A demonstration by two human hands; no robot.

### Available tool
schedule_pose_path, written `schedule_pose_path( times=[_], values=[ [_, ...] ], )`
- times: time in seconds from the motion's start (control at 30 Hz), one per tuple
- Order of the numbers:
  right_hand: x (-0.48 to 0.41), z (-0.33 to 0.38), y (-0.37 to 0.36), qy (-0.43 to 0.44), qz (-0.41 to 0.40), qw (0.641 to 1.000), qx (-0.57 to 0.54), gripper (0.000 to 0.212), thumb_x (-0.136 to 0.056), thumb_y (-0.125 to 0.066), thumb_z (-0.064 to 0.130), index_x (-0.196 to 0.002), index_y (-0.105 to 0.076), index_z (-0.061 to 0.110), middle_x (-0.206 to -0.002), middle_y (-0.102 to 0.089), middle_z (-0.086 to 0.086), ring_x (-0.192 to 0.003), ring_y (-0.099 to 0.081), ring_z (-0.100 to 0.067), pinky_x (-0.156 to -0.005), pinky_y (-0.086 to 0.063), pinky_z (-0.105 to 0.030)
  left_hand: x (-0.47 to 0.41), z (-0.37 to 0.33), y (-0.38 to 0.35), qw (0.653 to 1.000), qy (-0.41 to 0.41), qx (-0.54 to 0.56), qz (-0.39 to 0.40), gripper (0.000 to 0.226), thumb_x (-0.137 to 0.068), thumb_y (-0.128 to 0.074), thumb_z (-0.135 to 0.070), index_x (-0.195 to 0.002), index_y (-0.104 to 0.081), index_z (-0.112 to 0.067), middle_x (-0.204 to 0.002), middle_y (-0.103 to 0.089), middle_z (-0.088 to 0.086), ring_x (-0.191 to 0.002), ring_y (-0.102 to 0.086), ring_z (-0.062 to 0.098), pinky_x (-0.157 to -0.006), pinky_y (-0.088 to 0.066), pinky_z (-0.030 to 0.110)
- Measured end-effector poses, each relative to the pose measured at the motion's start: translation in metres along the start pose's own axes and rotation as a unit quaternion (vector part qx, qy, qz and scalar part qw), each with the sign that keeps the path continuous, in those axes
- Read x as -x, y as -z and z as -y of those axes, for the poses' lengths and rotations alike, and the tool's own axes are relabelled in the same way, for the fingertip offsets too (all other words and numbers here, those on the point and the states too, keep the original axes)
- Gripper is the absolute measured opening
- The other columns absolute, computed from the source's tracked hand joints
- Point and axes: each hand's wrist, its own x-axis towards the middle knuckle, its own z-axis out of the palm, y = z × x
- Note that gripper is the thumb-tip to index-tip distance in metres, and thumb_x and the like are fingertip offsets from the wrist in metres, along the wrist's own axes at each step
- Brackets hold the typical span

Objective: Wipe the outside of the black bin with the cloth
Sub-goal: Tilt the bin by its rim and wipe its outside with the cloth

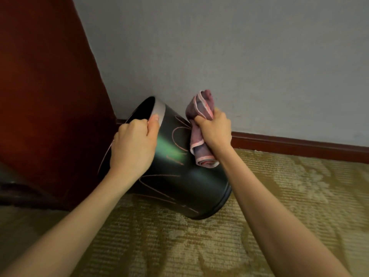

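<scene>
The black bin (191, 182) is tilted to the left, its mouth facing up-left and its base resting on the carpet. It has a silver rim and thin pink line markings on its side. My left hand (133, 146) grips the rim, thumb on the outside and fingers inside. A bunched pink and purple cloth (199, 124) is held in my right hand (214, 129), pressed against the bin's upper right side.
A dark red-brown wooden panel (46, 96) stands close on the left. A grey wall (239, 56) with a dark red skirting board (299, 145) runs behind the bin. Patterned olive carpet (199, 246) covers the floor.
</scene>
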Motion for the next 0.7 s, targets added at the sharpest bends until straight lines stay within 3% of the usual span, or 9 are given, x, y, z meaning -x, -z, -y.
schedule_pose_path(
  times=[0.23, 0.3, 0.37, 0.47, 0.6, 0.7],
  values=[
    [0.079, -0.007, -0.003, -0.048, -0.143, 0.979, -0.14, 0.029, -0.084, -0.06, 0.026, -0.109, -0.046, 0.02, -0.113, -0.057, -0.003, -0.1, -0.056, -0.022, -0.076, -0.032, -0.027, -0.016, -0.01, -0.012, 0.999, 0.036, -0.02, 0.021, 0.055, -0.098, -0.032, -0.042, -0.054, -0.04, -0.011, -0.071, -0.053, 0.02, -0.077, -0.054, 0.045, -0.063, -0.032, 0.039],
    [0.106, -0.005, -0.011, -0.051, -0.15, 0.972, -0.173, 0.034, -0.085, -0.061, 0.02, -0.107, -0.036, 0.026, -0.107, -0.048, 0.004, -0.094, -0.049, -0.01, -0.074, -0.027, -0.016, -0.019, -0.009, -0.013, 0.998, 0.047, -0.033, 0.023, 0.053, -0.097, -0.032, -0.042, -0.062, -0.046, -0.006, -0.083, -0.058, 0.027, -0.086, -0.054, 0.048, -0.067, -0.032, 0.041],
    [0.121, -0.006, -0.018, -0.045, -0.147, 0.971, -0.182, 0.039, -0.085, -0.062, 0.017, -0.105, -0.03, 0.028, -0.106, -0.041, 0.007, -0.095, -0.048, -0.009, -0.07, -0.024, -0.012, -0.018, -0.008, -0.013, 0.998, 0.041, -0.043, 0.018, 0.05, -0.097, -0.032, -0.042, -0.065, -0.049, -0.007, -0.088, -0.061, 0.031, -0.087, -0.054, 0.049, -0.067, -0.033, 0.042],
    [0.119, -0.004, -0.018, -0.07, -0.146, 0.971, -0.176, 0.033, -0.085, -0.061, 0.022, -0.104, -0.035, 0.025, -0.109, -0.051, 0.001, -0.101, -0.054, -0.019, -0.073, -0.029, -0.021, -0.01, -0.008, -0.011, 0.999, 0.016, -0.041, 0.013, 0.05, -0.099, -0.032, -0.039, -0.063, -0.048, -0.009, -0.081, -0.062, 0.029, -0.083, -0.055, 0.048, -0.064, -0.031, 0.04],
    [0.102, 0.0, -0.011, -0.096, -0.145, 0.971, -0.165, 0.029, -0.083, -0.061, 0.028, -0.094, -0.034, 0.025, -0.098, -0.053, 0.001, -0.079, -0.048, -0.018, -0.07, -0.031, -0.03, -0.003, -0.012, -0.01, 0.999, -0.004, -0.033, 0.015, 0.051, -0.099, -0.031, -0.037, -0.061, -0.047, -0.008, -0.076, -0.061, 0.027, -0.079, -0.056, 0.047, -0.062, -0.031, 0.039],
    [0.084, 0.005, -0.003, -0.085, -0.126, 0.978, -0.145, 0.027, -0.082, -0.061, 0.031, -0.091, -0.037, 0.022, -0.093, -0.054, 0.001, -0.078, -0.048, -0.021, -0.07, -0.035, -0.033, 0.0, -0.012, -0.011, 0.999, -0.018, -0.031, 0.015, 0.05, -0.099, -0.031, -0.038, -0.057, -0.041, -0.012, -0.066, -0.056, 0.021, -0.072, -0.057, 0.045, -0.058, -0.033, 0.04]
  ],
)
